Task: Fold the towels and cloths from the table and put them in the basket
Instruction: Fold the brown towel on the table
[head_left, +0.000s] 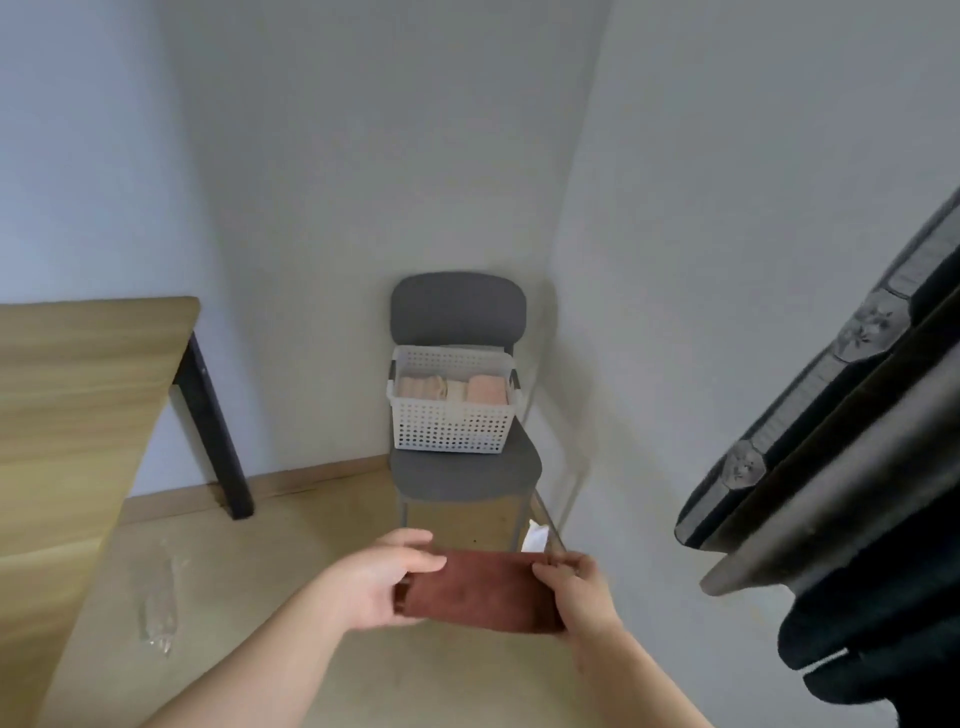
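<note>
Pale walls (363, 156) meet at twelve o'clock behind a grey chair (457, 306) on the light wood floor (311, 545). A black-legged wooden table (78, 389) stands at nine o'clock, dark fabric (831, 467) at three.

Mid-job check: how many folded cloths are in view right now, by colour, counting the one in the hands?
Reddish-brown cloth, gripped by the left hand and right hand: 1
Pink cloths, in the white basket: 2
Cream cloth, in the basket between them: 1
Total: 4
</note>
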